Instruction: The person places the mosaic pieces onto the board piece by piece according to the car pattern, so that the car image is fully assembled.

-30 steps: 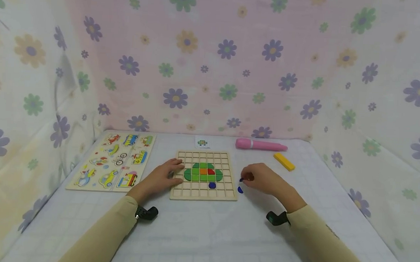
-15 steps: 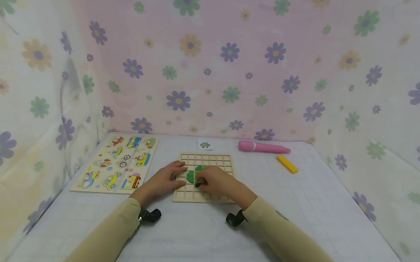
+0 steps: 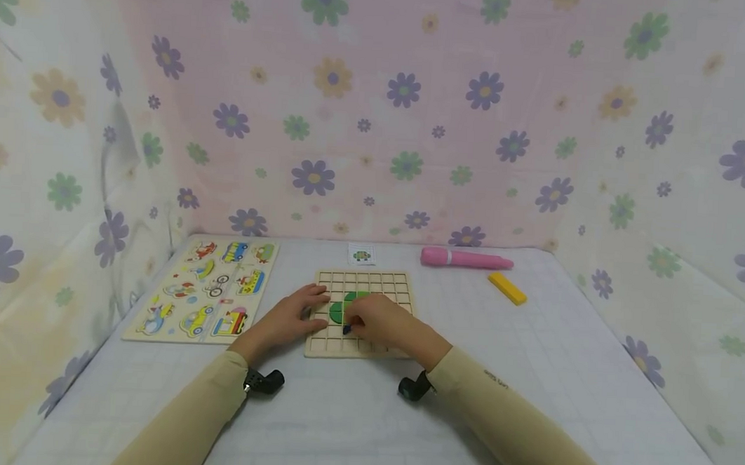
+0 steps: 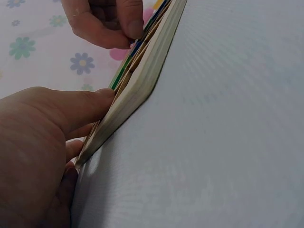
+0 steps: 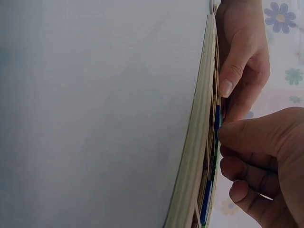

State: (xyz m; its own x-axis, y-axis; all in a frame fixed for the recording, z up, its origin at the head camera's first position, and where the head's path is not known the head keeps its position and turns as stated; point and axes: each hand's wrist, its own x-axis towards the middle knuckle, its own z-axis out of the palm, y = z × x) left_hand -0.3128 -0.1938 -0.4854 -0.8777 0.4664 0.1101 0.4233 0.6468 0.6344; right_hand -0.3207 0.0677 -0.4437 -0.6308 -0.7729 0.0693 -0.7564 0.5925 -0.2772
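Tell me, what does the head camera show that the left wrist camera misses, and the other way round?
Only the head view shows the vehicle puzzle, pink pen, yellow block, small card and the board's grid from above. Only the left wrist view shows the wooden grid board edge-on against the table, the thumb resting along its side. Both show the left hand steadying the board and the right hand pinching a blue piece on it.

Two hands: left hand (image 3: 289, 317), right hand (image 3: 383, 323). One grid board (image 3: 397, 287), centre frame. One vehicle puzzle board (image 3: 208, 287), left. One pink pen (image 3: 466, 258), one yellow block (image 3: 506, 288), one small card (image 3: 361, 255).
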